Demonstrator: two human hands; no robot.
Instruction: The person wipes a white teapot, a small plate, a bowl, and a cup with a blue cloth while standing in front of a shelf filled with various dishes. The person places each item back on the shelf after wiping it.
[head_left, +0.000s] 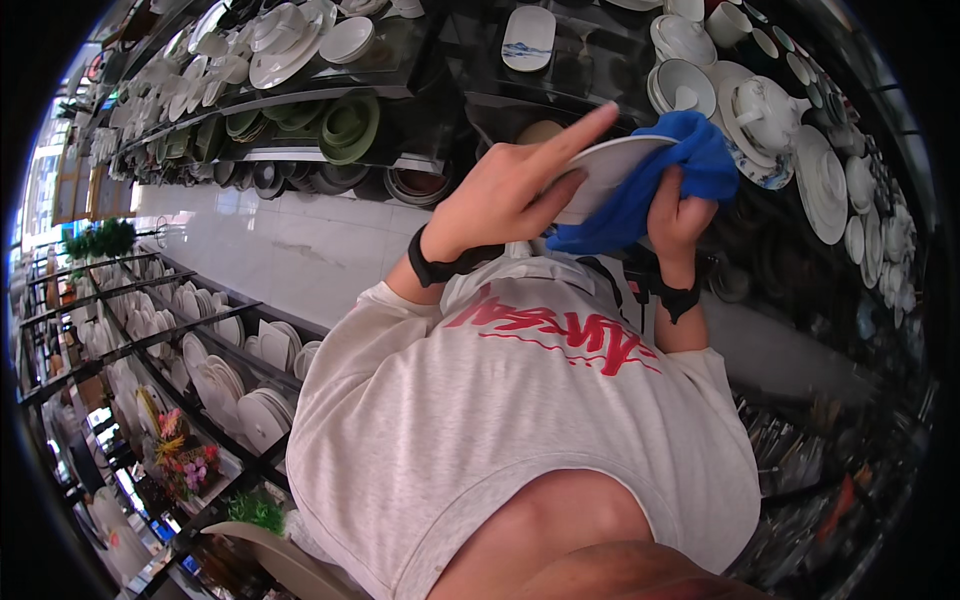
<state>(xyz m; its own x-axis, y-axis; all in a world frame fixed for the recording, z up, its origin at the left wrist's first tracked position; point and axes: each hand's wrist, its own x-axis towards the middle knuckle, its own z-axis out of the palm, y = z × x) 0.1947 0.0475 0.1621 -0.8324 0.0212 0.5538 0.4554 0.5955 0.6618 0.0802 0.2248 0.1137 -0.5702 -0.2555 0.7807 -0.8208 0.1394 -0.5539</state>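
My left hand (499, 195) grips a white plate (611, 176) by its near-left edge, thumb on the face I see and index finger stretched out past the rim. The plate is tilted, held up in front of my waist. My right hand (679, 214) clutches a bright blue cloth (637, 199), which wraps over the plate's right side and hides that part. The right fingers are partly covered by the cloth's folds. Beyond the hands, a white oblong dish (529, 37) with a blue landscape print lies on a dark shelf.
White tableware crowds the right-hand display, including a lidded teapot (765, 112) and a bowl (684, 88). At the left stand green dishes (349, 129) and stacked white bowls (346, 40). Racks of plates (266, 418) line the lower left, across a tiled floor (300, 240).
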